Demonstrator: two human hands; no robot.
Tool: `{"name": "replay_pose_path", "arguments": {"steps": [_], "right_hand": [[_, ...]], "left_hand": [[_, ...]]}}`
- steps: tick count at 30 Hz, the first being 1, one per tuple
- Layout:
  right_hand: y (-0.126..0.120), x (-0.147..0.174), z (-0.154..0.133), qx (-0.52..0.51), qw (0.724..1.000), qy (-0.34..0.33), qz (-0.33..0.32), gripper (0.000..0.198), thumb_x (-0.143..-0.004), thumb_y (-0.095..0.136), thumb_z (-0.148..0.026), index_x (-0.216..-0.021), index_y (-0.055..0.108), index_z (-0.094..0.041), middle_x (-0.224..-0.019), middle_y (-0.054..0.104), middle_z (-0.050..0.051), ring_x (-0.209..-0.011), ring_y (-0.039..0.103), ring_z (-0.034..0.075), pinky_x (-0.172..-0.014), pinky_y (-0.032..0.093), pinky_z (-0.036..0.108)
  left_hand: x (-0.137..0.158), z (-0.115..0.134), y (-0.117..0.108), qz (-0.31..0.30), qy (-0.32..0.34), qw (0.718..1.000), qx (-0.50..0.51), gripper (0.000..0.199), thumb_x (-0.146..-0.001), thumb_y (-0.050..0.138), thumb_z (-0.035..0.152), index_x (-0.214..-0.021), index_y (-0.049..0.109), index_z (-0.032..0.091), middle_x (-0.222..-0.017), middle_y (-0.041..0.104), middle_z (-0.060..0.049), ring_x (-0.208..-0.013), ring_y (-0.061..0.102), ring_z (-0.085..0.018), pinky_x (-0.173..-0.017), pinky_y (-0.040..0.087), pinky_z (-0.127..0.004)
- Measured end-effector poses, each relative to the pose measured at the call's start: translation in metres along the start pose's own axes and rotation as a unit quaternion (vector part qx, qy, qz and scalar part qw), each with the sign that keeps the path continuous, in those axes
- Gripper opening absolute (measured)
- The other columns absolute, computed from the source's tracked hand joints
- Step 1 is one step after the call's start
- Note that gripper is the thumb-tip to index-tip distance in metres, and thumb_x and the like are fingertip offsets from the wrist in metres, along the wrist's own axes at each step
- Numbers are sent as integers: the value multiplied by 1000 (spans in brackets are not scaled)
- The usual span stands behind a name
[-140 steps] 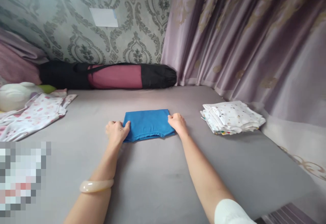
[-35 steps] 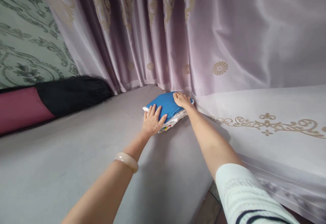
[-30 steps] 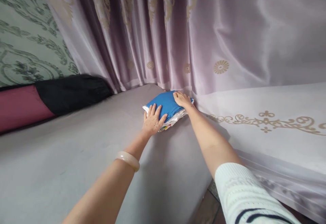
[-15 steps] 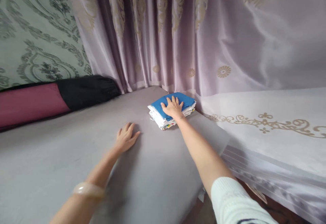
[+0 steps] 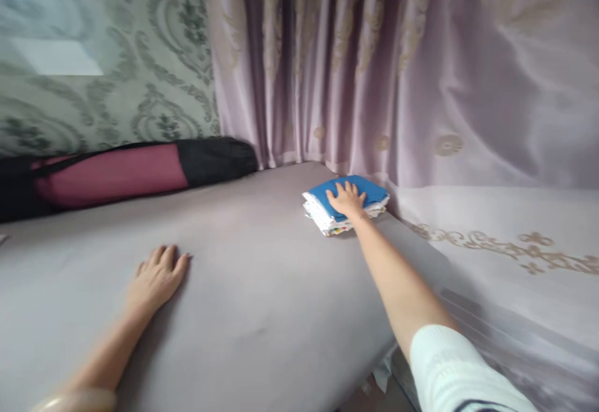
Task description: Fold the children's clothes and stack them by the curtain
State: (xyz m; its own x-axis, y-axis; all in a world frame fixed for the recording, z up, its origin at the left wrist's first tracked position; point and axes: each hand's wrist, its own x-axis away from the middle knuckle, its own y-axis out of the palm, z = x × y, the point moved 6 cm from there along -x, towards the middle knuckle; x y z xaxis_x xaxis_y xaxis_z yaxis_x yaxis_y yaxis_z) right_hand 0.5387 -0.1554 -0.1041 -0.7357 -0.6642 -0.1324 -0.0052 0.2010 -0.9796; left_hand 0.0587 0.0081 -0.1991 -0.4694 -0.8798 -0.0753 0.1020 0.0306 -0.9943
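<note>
A stack of folded cloth or bags (image 5: 322, 215), white below with a blue piece (image 5: 372, 190) on top, lies at the far right corner of the grey-covered bed (image 5: 253, 287). My right hand (image 5: 347, 200) rests flat on the blue piece with its fingers spread, pressing from above and not wrapped round it. On the left, my left hand (image 5: 156, 274) lies palm down on the grey cover, fingers extended, with nothing in it. A pale bangle (image 5: 77, 399) circles my left wrist at the bottom edge.
A long black and maroon bag (image 5: 126, 175) lies along the patterned wall (image 5: 173, 75). Shiny mauve curtains (image 5: 322, 68) hang behind the stack and down the right side. The bed's right edge drops to the floor near the lower right.
My left hand has slid to the left over the grey cover, away from the stack. The view has turned left. My right hand stays on the blue piece.
</note>
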Motion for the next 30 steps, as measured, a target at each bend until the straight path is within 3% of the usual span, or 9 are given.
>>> {"name": "replay_pose_path", "arguments": {"steps": [5,7,11,16,18,21,26,28,30], "right_hand": [[-6,-5,2,-9,1000,-19,23,59,-93,33,-50,-141,47,-17,-147,41,20,-134,37,37,-102,31,63],[-7,-4,-6,-24,997,-27,70,55,-92,39,-43,-137,51,-13,-143,46,21,-129,43,36,-99,35,58],[2,28,-55,-97,963,-143,205,42,-91,40,-34,-118,64,-14,-124,62,17,-113,56,31,-91,42,44],[70,88,-151,-139,940,-302,78,31,-86,44,-30,-95,71,-16,-92,69,11,-84,64,24,-78,47,34],[93,112,-190,-153,925,-347,21,32,-87,43,-29,-94,71,-17,-93,69,10,-83,64,22,-79,48,31],[106,147,-240,-139,902,-409,2,32,-90,42,-28,-99,71,-18,-100,68,10,-90,63,22,-85,47,32],[104,186,-276,-79,900,-428,28,35,-93,43,-31,-113,67,-17,-114,64,12,-97,58,26,-84,46,36],[102,194,-277,-61,905,-417,54,36,-94,41,-31,-117,65,-17,-119,63,12,-101,56,27,-84,46,38],[102,199,-276,-55,906,-414,73,36,-95,40,-30,-118,64,-18,-121,62,12,-103,55,28,-84,46,39]], "left_hand": [[5,17,-16,40,-63,997,3,49,-94,25,40,-123,54,11,-136,53,-19,-127,48,-30,-104,35,-43],[3,17,-17,55,-69,996,18,47,-95,28,38,-125,53,12,-139,51,-19,-129,46,-29,-107,32,-42],[2,10,-14,63,-79,994,36,51,-96,29,40,-132,49,10,-144,46,-20,-137,37,-30,-111,28,-44],[2,8,-9,70,-79,993,56,54,-97,28,42,-135,48,9,-146,44,-20,-138,35,-31,-112,28,-46],[2,7,-10,88,-75,992,57,52,-97,30,42,-132,50,10,-144,47,-19,-136,38,-30,-111,29,-46],[-2,-2,-15,97,-62,989,91,45,-95,39,42,-124,57,13,-136,54,-17,-130,44,-29,-109,33,-46],[-9,-46,-29,35,-36,969,241,26,-84,59,32,-106,69,21,-112,71,-3,-106,63,-18,-94,46,-27],[-7,-81,-41,45,-71,962,259,26,-88,54,31,-104,70,21,-101,74,-1,-91,67,-14,-82,50,-21],[-1,-126,-55,80,-132,952,264,29,-89,47,26,-106,70,18,-102,74,-5,-93,67,-16,-83,50,-23]]}}
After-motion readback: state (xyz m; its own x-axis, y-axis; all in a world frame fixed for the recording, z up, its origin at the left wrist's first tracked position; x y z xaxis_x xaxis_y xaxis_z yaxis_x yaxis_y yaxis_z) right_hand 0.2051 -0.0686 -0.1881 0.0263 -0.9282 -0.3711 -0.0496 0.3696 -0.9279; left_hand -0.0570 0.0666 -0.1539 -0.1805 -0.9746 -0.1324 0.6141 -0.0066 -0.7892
